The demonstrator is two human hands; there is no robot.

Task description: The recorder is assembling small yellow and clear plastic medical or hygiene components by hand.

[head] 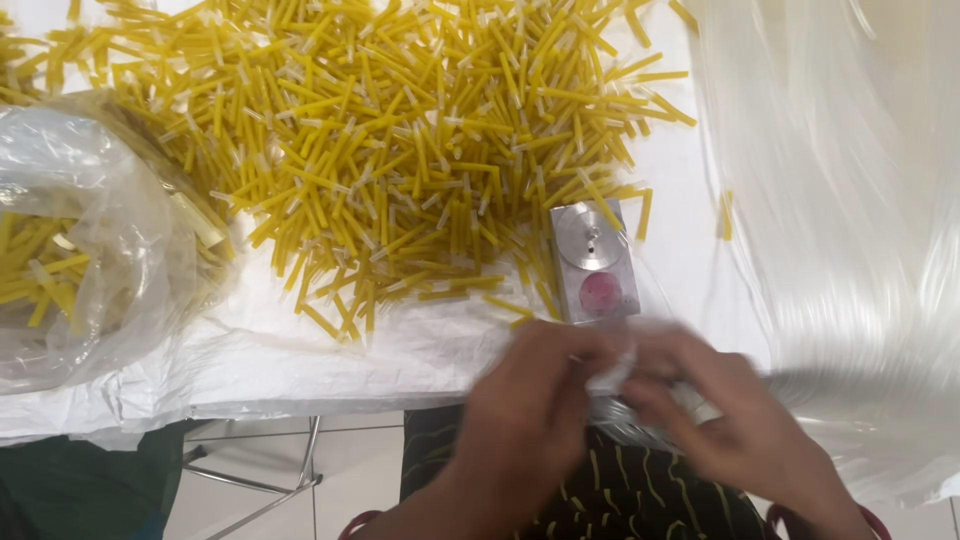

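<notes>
Both hands meet at the table's near edge, blurred: left hand (535,400) and right hand (735,425) pinch a small clear plastic piece (612,378) between them. Leftmost, a clear plastic bag (85,240) holds yellow sticks. A large pile of yellow sticks (400,140) covers the white sheet (330,350). A small grey metal device (594,260) sits just beyond the hands. Translucent fibres (850,200) drape at right. Tiled floor shows below.
</notes>
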